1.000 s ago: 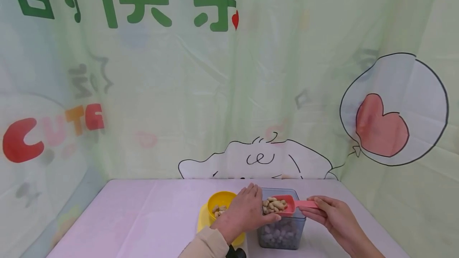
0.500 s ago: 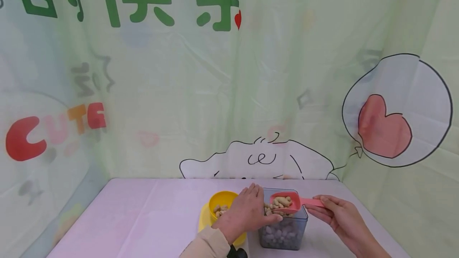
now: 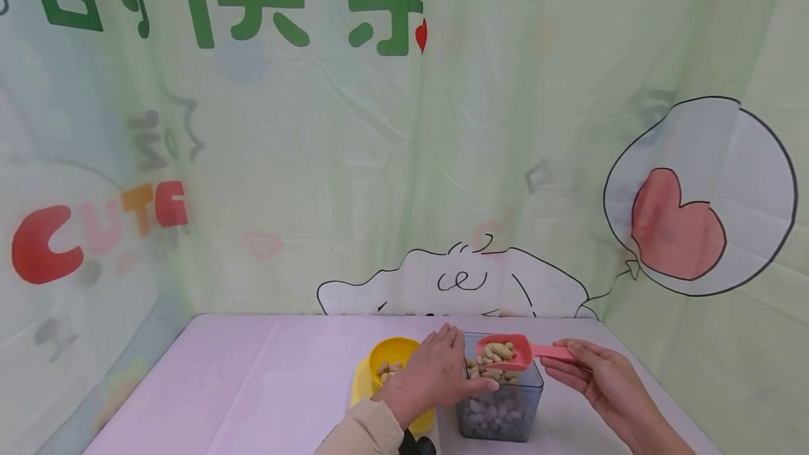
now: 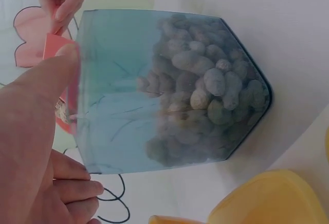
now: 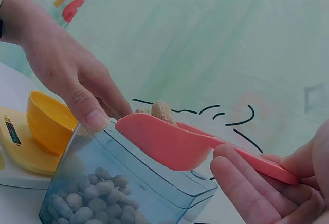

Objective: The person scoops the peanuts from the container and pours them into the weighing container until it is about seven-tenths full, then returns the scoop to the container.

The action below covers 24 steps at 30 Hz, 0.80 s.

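My right hand [image 3: 603, 374] pinches the handle of a pink scoop [image 5: 164, 142] between thumb and fingers. Peanuts in their shells [image 3: 497, 352] lie in the scoop's bowl, held above the opening of a clear blue plastic bin [image 3: 502, 388]. More peanuts [image 4: 205, 85] fill the lower part of that bin, seen through its wall in the left wrist view. My left hand [image 3: 436, 371] rests at the bin's left rim, fingers extended and thumb [image 4: 69, 54] laid at the near edge.
Left of the bin, a yellow bowl [image 3: 390, 348] with a few peanuts stands on a yellow and white kitchen scale [image 5: 25, 162]; my left hand partly hides both in the head view. A pale cloth [image 3: 253, 385] covers the table, and a printed curtain [image 3: 303, 160] hangs behind.
The scoop has risen and shifted slightly right with my right hand, and it carries fewer peanuts than a second ago. My left hand keeps its place on the bin's rim.
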Tool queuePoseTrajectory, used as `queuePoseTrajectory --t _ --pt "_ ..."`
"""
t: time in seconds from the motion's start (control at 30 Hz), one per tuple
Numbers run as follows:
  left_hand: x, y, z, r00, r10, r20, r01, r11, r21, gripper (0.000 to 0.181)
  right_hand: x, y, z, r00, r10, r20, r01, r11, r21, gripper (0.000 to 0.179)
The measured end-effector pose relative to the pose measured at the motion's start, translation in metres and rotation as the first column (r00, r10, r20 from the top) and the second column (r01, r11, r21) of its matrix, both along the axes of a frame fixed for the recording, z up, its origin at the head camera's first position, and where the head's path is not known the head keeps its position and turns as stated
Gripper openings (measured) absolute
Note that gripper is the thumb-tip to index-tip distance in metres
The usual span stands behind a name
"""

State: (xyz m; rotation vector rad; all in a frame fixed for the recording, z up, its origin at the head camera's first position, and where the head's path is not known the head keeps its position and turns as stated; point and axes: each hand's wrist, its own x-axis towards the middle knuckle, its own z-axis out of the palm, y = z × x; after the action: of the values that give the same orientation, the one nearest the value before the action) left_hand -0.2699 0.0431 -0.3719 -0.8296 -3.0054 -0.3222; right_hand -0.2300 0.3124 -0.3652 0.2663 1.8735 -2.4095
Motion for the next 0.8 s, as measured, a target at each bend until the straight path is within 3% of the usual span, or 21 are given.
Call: queuePoseTrajectory --t 0.33,0.53,0.8 --pt "0.0 -0.021 0.008 0.998 -0.067 0.008 0.067 0.995 0.072 0.105 0.001 -0.007 0.007 0.999 0.035 -0.013 -0.036 0.995 -0.094 0.022" --pt "0.002 -0.035 0.011 0.997 -0.067 0.04 0.062 0.993 0.104 0.106 -0.001 -0.012 0.011 0.999 0.046 -0.011 -0.047 0.989 -0.138 0.025" --pt "0.0 -0.054 0.009 0.998 -0.048 0.032 0.043 0.989 0.139 0.104 -0.004 -0.022 0.012 0.999 0.037 0.009 -0.036 0.989 -0.142 0.023"
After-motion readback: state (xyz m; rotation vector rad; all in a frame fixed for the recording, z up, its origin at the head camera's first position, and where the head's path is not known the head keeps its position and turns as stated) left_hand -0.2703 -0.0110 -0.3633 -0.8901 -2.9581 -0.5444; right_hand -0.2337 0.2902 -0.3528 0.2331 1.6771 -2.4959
